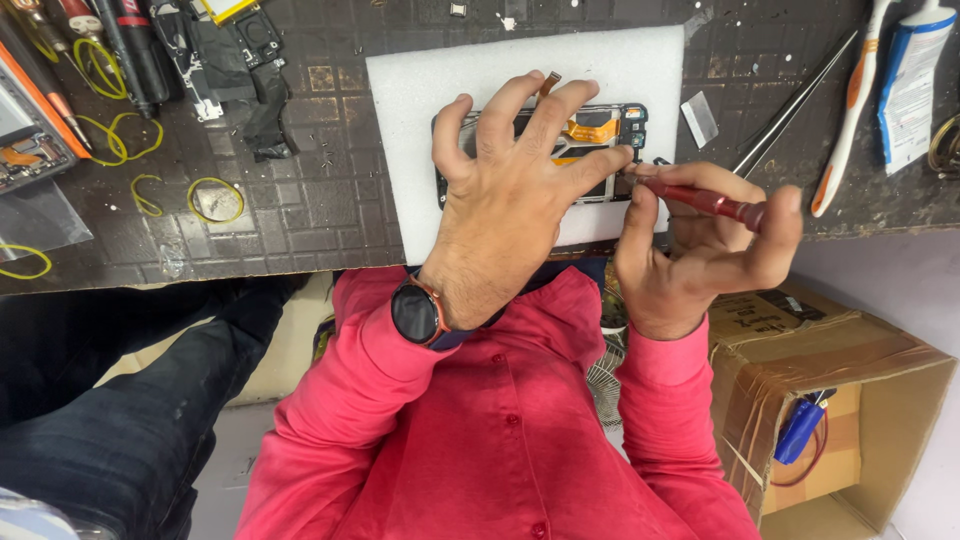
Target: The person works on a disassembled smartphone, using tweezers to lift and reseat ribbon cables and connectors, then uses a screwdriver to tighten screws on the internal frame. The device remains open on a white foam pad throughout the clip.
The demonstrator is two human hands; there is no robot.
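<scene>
An opened phone [600, 128] with orange parts inside lies on a white foam pad [420, 90] on the dark workbench. My left hand [510, 190] is spread flat over the phone and presses it down, fingers apart. My right hand [700, 250] grips a red-handled screwdriver [705, 200] whose tip meets the phone's right edge. A dark watch [418, 312] sits on my left wrist. Most of the phone is hidden under my left hand.
Metal tweezers [790, 105], a toothbrush [850, 110] and a white-and-blue tube [910, 85] lie at the right. Yellow rubber bands [215, 200], dark phone parts [240, 70] and tools [130, 50] are at the left. An open cardboard box [850, 400] stands below right. Another person's dark trouser leg [110, 420] is at lower left.
</scene>
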